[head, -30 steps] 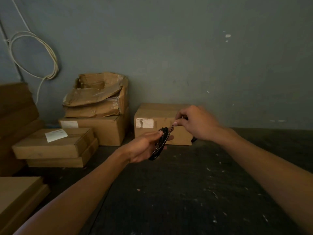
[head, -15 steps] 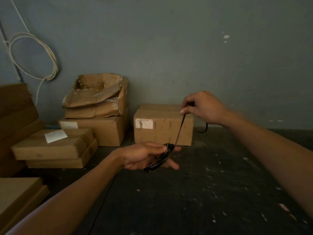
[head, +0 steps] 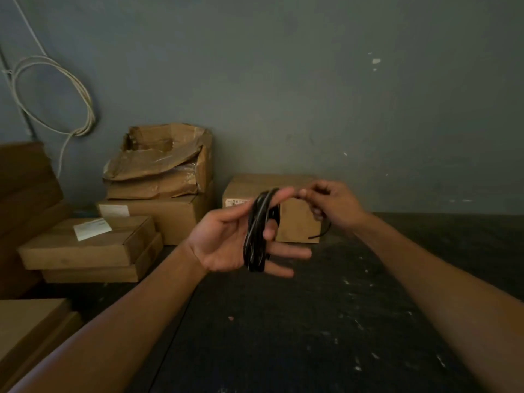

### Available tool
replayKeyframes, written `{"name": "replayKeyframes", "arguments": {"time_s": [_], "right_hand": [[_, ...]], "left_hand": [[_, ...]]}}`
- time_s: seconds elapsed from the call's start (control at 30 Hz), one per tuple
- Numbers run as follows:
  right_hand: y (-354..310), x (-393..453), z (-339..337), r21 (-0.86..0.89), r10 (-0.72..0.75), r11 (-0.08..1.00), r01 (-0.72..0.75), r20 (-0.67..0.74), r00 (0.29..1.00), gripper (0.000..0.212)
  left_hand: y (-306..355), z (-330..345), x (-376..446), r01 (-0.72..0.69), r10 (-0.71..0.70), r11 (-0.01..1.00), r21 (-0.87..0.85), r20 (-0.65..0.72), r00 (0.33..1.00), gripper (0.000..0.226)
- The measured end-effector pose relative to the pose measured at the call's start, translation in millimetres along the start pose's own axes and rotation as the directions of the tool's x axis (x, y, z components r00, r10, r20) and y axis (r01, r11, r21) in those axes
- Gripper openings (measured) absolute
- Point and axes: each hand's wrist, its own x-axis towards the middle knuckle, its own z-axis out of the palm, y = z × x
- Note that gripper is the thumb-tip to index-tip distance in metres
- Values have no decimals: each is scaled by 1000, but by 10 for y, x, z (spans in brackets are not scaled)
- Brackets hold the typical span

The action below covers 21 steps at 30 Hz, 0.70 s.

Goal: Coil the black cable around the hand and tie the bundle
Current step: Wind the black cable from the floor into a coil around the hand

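A person's two bare arms reach forward over a dark desk [head: 283, 336]. The left hand [head: 226, 242] is held palm up with its fingers spread, and the black cable [head: 256, 236] is wound in several loops around those fingers, so the bundle sits at the centre of the scene. Just to the right, the right hand [head: 331, 204] pinches the free end of the cable, whose short tail [head: 320, 232] hangs below it. Cardboard boxes [head: 272, 205] stand at the far edge against a grey wall.

The tying probably goes best if the left fingers stay spread to keep the loops together while the right hand passes the tail snugly across the middle of the bundle.

Half a second ago the right hand was raised higher and farther right, drawing a taut strand up from the coil; now it has come down close to the left fingertips and the strand is slack.
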Motion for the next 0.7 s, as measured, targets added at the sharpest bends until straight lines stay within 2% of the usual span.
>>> {"name": "replayKeyframes", "arguments": {"time_s": [0.07,0.2,0.27,0.4,0.7], "right_hand": [[181,-146,183,33,26,999,-27,22,999,24],[366,-443,559,26,64,998,-66,70,996,25],[368,-526,720,10,77,997,-78,57,995,24],[385,-656,985,-78,127,989,-122,55,990,8],[190,-766,963,-83,246,968,-235,164,955,23]], "left_hand": [[71,1,34,-77,76,997,-28,-27,997,51],[122,-54,69,-198,185,978,-62,-175,967,50],[119,-84,93,-281,254,957,-74,-259,932,50],[150,-159,126,-410,372,912,-2,-416,830,47],[70,-380,55,-386,406,905,181,-642,651,45]]}}
